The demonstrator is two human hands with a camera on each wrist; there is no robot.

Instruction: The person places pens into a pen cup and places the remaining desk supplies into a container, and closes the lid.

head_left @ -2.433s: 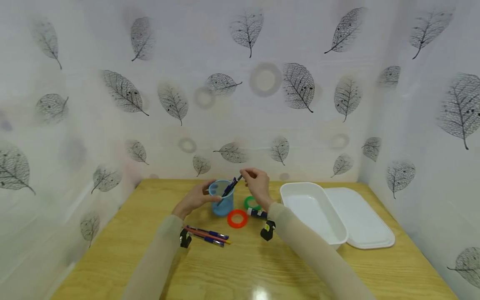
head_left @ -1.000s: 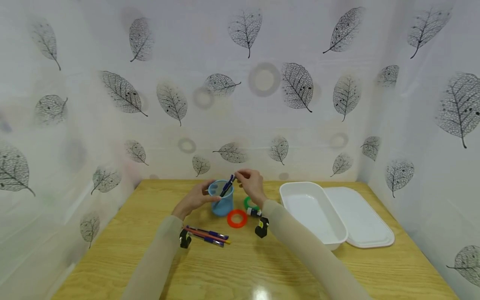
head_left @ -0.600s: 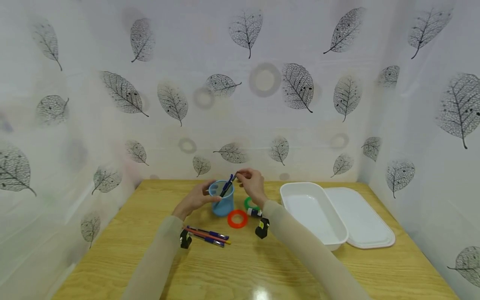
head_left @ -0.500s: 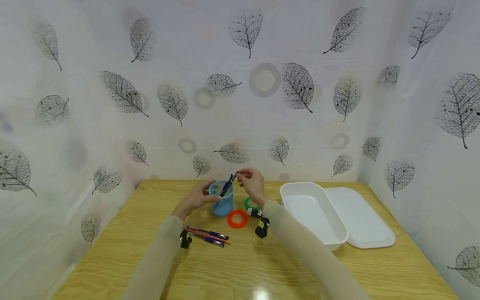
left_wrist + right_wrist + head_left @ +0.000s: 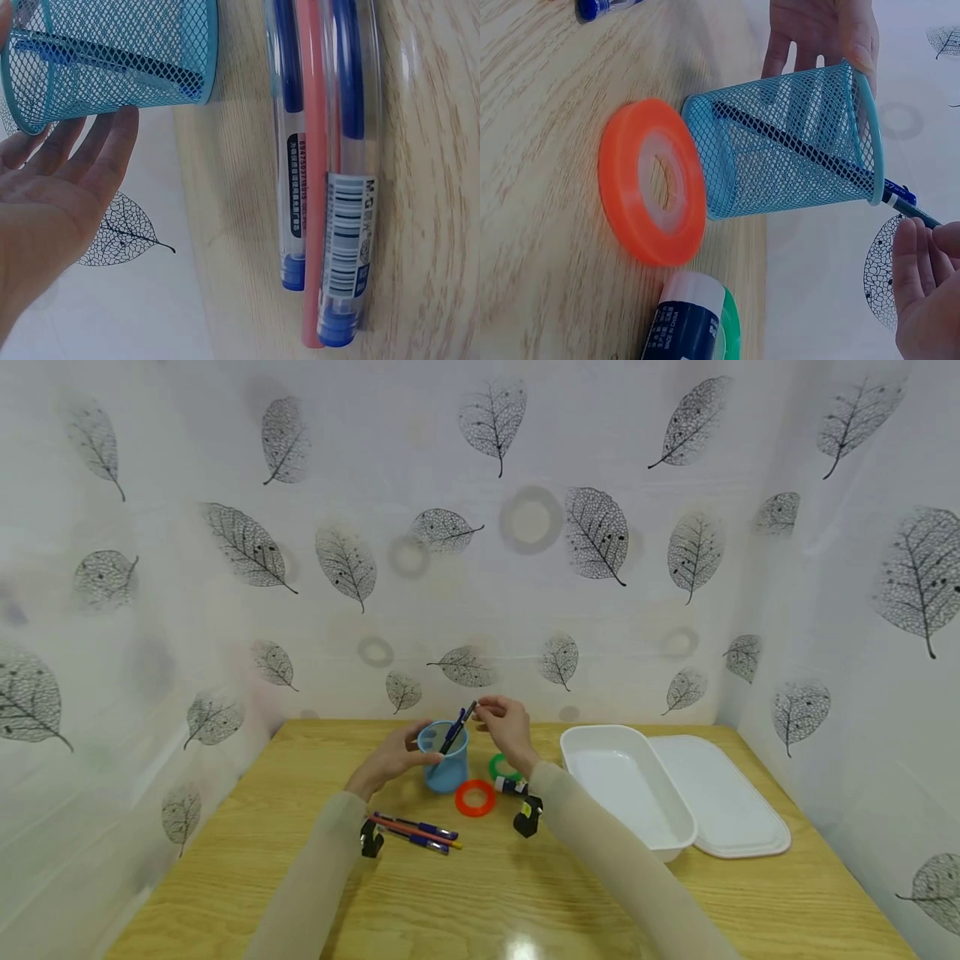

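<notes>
My left hand holds the light-blue mesh pen cup on the table, thumb at its rim and fingers along the far wall. Inside it lean a blue-clipped pen and a slim dark pencil with a pale band, their upper ends sticking out over the rim. Right beside the pencil's upper end is my right hand, fingertips loosely extended and slightly parted from the thumb. Near my left wrist lie two blue-capped gel pens with a pink pencil between them.
An orange-red tape roll, a green tape roll and a dark glue stick with white cap lie by the cup. To the right stand a white tray and its flat white lid. A leaf-print curtain encloses the table.
My right hand has carried the dark pencil down and left into the cup, then drawn slightly right, leaving more of the pencil's end showing. The left hand and cup stay put.
</notes>
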